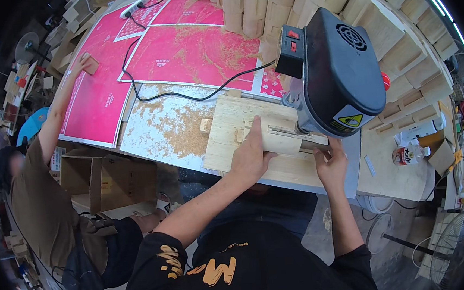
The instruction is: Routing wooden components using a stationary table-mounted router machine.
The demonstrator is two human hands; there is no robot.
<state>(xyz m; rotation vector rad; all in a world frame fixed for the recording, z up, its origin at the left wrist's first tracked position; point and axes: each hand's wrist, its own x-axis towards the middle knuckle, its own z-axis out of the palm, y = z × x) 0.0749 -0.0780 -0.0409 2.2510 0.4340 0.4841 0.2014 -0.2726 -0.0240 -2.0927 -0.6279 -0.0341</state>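
Wooden piece point(281, 139) lies left-to-right, right end nearer. My left hand point(248, 157) clasps left end; right hand point(332, 164) points forward, grip unclear.

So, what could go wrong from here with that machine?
The left hand and right hand are at either end of the curved wooden piece, close under the black-topped machine; if the piece slipped or jerked, fingers might get hurt.

The black cord lies loose across the table, so an arm or a piece of wood could snag it.

Sawdust beside the wooden board might get underneath and make it sit unevenly.
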